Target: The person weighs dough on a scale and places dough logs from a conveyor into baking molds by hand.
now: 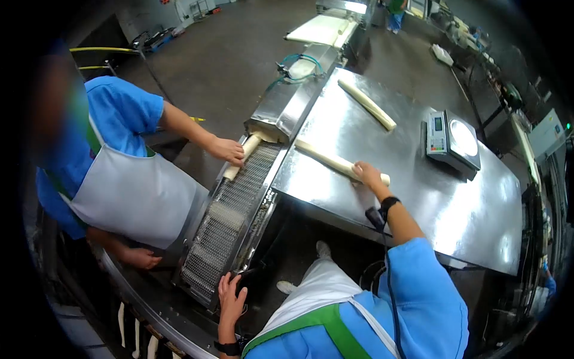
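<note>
On the steel table point(412, 197) lies a long pale dough roll point(326, 157). My right hand point(368, 173) is on its near right end, fingers curled over it. A second dough roll point(368, 105) lies farther back on the same table. My left hand point(231, 297) rests at the near edge of the wire-mesh conveyor point(224, 218), its fingers apart and holding nothing. At the conveyor's outlet a co-worker's hand point(227, 151) is on another dough roll point(242, 158).
A digital scale point(452, 143) stands on the table's right part. The co-worker in a white apron point(131, 191) stands left of the conveyor. Behind the mesh, a steel housing point(281, 110) carries green hoses point(299, 66). A dark cable point(391, 287) hangs by my right arm.
</note>
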The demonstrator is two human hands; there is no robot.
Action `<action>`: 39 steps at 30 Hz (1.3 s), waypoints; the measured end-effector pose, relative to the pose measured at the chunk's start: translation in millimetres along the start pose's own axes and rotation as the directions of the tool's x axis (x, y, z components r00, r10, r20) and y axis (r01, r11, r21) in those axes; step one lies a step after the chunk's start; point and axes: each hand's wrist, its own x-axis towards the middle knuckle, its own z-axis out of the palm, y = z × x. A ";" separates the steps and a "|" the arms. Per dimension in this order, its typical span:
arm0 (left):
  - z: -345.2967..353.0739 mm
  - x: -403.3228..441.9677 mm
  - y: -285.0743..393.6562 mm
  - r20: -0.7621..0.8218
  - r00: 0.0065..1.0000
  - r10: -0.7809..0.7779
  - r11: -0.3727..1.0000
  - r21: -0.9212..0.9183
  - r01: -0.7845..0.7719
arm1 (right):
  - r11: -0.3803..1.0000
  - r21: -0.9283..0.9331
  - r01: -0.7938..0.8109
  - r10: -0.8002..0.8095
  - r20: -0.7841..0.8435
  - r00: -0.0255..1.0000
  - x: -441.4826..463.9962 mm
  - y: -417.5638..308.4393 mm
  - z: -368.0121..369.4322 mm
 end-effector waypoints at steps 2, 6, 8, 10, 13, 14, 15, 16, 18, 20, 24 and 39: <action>2.3 4.3 5.7 0.011 0.998 -0.061 0.998 0.006 0.061 | 0.999 0.043 0.013 -0.011 -0.055 0.998 45.9 37.6 15.4; 5.4 35.8 34.8 0.028 0.965 -0.261 0.965 0.022 0.260 | 0.998 0.035 -0.047 0.053 -0.194 0.980 109.2 85.8 -13.6; 8.5 56.9 60.0 0.045 0.948 -0.314 0.949 0.041 0.313 | 0.968 0.028 -0.249 0.250 -0.153 0.956 128.0 85.3 -46.7; 17.5 75.5 67.0 0.087 0.956 -0.279 0.959 0.079 0.273 | 0.942 0.066 -0.330 0.325 -0.435 0.840 161.2 113.4 -59.6; 34.3 99.1 94.3 0.116 0.942 -0.315 0.948 0.074 0.308 | 0.955 0.230 -0.186 0.269 -0.417 0.868 204.3 145.7 -69.7; 37.9 104.5 105.2 0.134 0.945 -0.297 0.954 0.070 0.290 | 0.957 0.216 -0.194 0.267 -0.389 0.882 217.8 152.3 -71.2; 40.6 110.5 117.9 0.151 0.938 -0.313 0.949 0.077 0.305 | 0.975 0.130 -0.178 0.210 -0.301 0.930 229.5 156.7 -78.8; 45.0 113.1 123.6 0.167 0.930 -0.328 0.944 0.082 0.319 | 0.987 0.051 -0.150 0.157 -0.214 0.964 240.1 162.6 -83.4; 51.3 124.7 131.2 0.190 0.924 -0.332 0.943 0.095 0.320 | 0.989 0.090 -0.114 0.138 -0.337 0.931 253.4 178.8 -88.8; 57.1 132.8 135.6 0.209 0.910 -0.359 0.933 0.110 0.343 | 0.988 0.096 -0.121 0.153 -0.499 0.853 267.3 193.7 -109.9; 54.3 145.9 144.6 0.222 0.935 -0.275 0.957 0.158 0.244 | 0.870 0.478 -0.122 0.412 -0.567 0.713 307.2 226.1 -162.5; 60.5 128.5 143.8 0.141 0.948 -0.285 0.957 0.096 0.273 | 0.901 -0.367 0.233 -0.339 -0.260 0.904 236.0 154.2 -64.1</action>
